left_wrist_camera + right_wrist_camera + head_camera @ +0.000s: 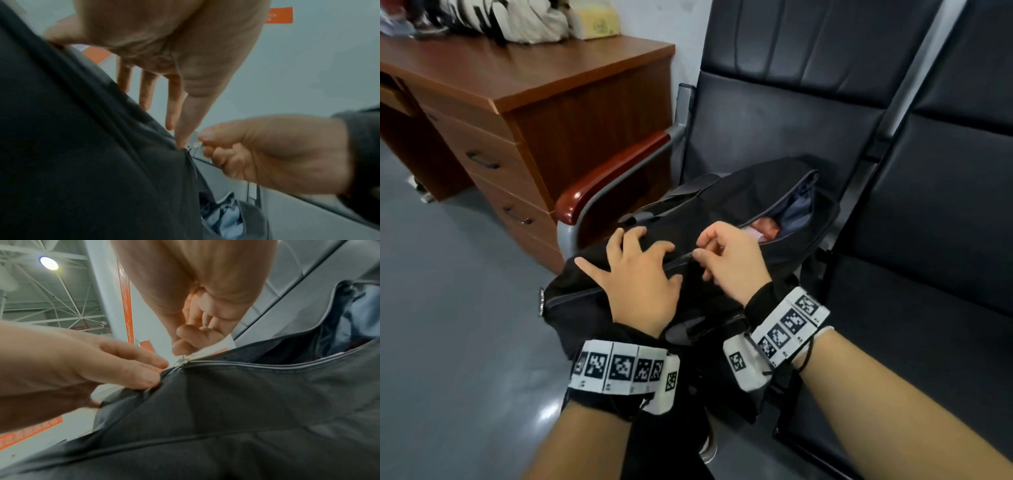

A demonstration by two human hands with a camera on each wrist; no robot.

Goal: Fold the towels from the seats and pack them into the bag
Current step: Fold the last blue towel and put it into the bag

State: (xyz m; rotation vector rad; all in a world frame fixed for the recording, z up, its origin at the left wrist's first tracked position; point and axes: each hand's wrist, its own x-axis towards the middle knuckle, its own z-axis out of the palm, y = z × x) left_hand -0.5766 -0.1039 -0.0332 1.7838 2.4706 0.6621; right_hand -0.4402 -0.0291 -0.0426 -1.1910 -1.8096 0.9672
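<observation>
- one black bag (pixel 722 212) on the left seat (pixel 774 137) of two, part zipped, far end gaping
- pink towel (pixel 765 229) and blue fabric (pixel 796 209) inside it
- left hand (pixel 640 277) splayed flat, fingers pressing the bag top
- right hand (pixel 729 257) pinching the zipper pull (pixel 183 361)
- one wooden desk (pixel 517 75) to the left

Head view evenly lit, soft | glare patch on the floor (pixel 544 416) | straight lines bow toward the edges | left wrist view dim, grey, motion-blurred | right wrist view brighter, round ceiling lamp (pixel 49 263) flares upper left, nearest skin out of focus.
</observation>
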